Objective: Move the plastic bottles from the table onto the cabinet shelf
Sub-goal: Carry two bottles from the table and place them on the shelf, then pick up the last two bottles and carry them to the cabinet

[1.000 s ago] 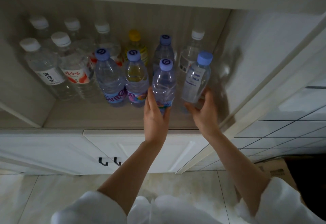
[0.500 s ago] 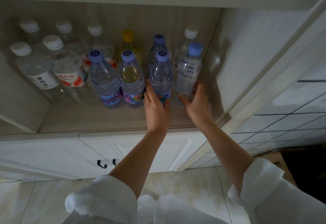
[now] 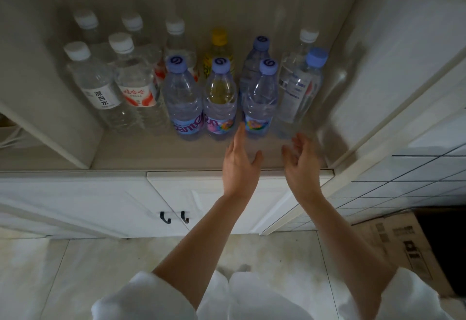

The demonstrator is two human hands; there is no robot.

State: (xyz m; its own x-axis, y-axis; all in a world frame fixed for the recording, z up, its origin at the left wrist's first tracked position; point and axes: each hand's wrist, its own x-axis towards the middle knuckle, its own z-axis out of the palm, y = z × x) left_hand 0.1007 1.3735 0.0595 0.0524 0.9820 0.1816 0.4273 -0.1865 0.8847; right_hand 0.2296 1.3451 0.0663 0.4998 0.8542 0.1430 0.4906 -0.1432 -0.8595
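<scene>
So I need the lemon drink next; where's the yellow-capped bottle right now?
In the head view, the yellow-capped bottle stands in the shelf's back row, centre, behind the purple-capped bottle of yellowish liquid.

Both arms reach forward toward twelve o'clock, bare from the rolled white sleeves to the wrists. The left hand (image 3: 240, 162) is at about twelve o'clock, palm turned toward one o'clock, fingers straight and together, thumb spread out to the right; it grips nothing. The right hand (image 3: 301, 159) is just beside it at one o'clock, palm facing eleven o'clock, fingers loosely curled and parted, also empty. The two hands are apart, palms facing one another.
</scene>
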